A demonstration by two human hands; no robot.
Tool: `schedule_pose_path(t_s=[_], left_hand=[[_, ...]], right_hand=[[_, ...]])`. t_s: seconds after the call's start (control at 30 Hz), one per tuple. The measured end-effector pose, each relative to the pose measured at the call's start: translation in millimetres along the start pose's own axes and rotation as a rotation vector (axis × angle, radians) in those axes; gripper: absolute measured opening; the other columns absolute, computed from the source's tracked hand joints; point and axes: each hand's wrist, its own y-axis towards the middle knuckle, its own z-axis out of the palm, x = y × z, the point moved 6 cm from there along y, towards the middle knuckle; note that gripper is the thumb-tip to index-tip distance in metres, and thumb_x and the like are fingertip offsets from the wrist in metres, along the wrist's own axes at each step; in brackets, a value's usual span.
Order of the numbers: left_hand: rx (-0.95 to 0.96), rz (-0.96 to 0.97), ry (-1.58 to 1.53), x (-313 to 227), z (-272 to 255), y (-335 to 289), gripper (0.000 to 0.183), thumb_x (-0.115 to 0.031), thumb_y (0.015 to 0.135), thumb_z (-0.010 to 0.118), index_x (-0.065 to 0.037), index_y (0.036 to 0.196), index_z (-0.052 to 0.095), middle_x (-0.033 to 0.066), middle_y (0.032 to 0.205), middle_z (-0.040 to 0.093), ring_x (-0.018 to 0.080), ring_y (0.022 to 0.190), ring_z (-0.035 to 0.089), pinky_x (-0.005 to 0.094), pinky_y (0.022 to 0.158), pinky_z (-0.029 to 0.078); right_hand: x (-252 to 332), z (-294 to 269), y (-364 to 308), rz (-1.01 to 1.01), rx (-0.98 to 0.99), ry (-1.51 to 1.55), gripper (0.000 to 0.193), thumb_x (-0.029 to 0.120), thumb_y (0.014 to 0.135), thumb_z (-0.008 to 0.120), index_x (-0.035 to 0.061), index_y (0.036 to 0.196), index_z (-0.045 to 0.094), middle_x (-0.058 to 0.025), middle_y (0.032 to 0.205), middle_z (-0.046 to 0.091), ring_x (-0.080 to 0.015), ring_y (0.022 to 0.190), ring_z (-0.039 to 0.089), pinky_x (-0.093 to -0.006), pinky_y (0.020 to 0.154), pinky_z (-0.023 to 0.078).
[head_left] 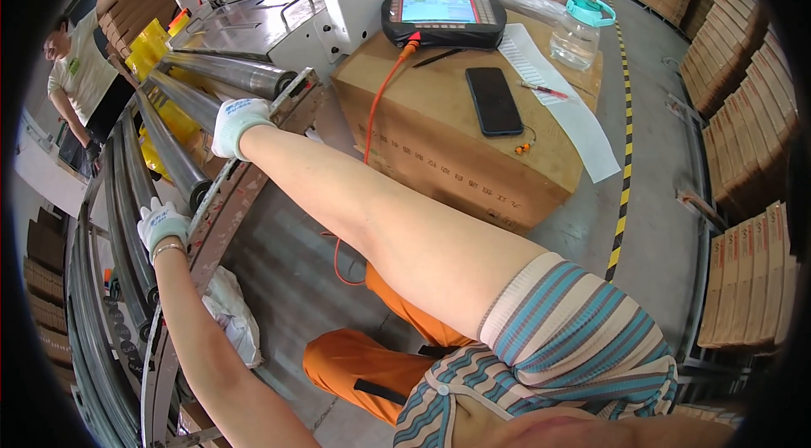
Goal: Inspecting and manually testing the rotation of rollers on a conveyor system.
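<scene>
Both my hands wear white gloves and reach to the rollers on the left. My right hand (242, 128) is closed over the near end of a metal roller (187, 99), beside the rail; its fingertips are hidden. Lower down, my left hand (162, 225) lies with fingers spread over the dark rollers (127, 169), close to the worn metal side rail (221, 228). Another roller (171, 141) runs between my two hands. Yellow wrapped rolls (150, 49) show behind and beneath the rollers.
A large carton (456, 152) on my right bears a touchscreen controller (442, 17) with an orange cable (380, 97), a phone (494, 101), a paper strip (583, 127) and a water bottle (577, 32). A person (80, 80) stands across the rollers. Cardboard stacks (743, 110) line the right.
</scene>
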Motion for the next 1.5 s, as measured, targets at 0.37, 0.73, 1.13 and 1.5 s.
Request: schedule_pose_path(t_s=[0.37, 0.73, 1.13, 1.5], left_hand=[[0.088, 0.228, -0.097, -3.0, 47.0, 44.1, 0.035, -0.028, 0.091, 0.045, -0.018, 0.113, 0.07, 0.0095, 0.124, 0.063, 0.0229, 0.125, 0.052, 0.0459, 0.115, 0.017], [-0.004, 0.277, -0.172, -9.4, 34.0, 38.1, 0.028, -0.022, 0.083, 0.056, -0.008, 0.099, 0.073, 0.0178, 0.104, 0.068, 0.034, 0.103, 0.063, 0.04, 0.091, 0.047], [-0.062, 0.267, -0.279, -9.3, 34.2, 40.8, 0.027, -0.018, 0.08, 0.057, -0.003, 0.099, 0.071, 0.0216, 0.102, 0.067, 0.0384, 0.1, 0.063, 0.0434, 0.084, 0.051], [-0.04, 0.251, -0.353, -5.8, 37.9, 43.3, 0.026, -0.02, 0.079, 0.06, -0.007, 0.099, 0.072, 0.0202, 0.1, 0.068, 0.0374, 0.097, 0.065, 0.0427, 0.083, 0.051]], right_hand=[[-0.2, 7.0, 7.7, -0.022, -0.007, -0.007, 0.041, 0.03, 0.082, 0.061, 0.0085, 0.117, 0.068, -0.0111, 0.121, 0.066, -0.0249, 0.113, 0.063, -0.0389, 0.089, 0.047], [0.1, 2.7, 3.7, -0.036, -0.019, -0.014, 0.039, 0.03, 0.083, 0.061, 0.01, 0.115, 0.069, -0.0101, 0.119, 0.067, -0.0225, 0.11, 0.064, -0.0366, 0.086, 0.048], [-1.6, 8.0, 13.5, -0.016, -0.073, -0.008, 0.045, 0.039, 0.08, 0.065, 0.0077, 0.111, 0.069, -0.0116, 0.111, 0.069, -0.0252, 0.101, 0.068, -0.0379, 0.084, 0.051], [0.2, 2.2, 2.2, 0.0, -0.015, -0.018, 0.039, 0.03, 0.083, 0.061, 0.0103, 0.115, 0.069, -0.0106, 0.118, 0.067, -0.0234, 0.11, 0.064, -0.0369, 0.088, 0.047]])
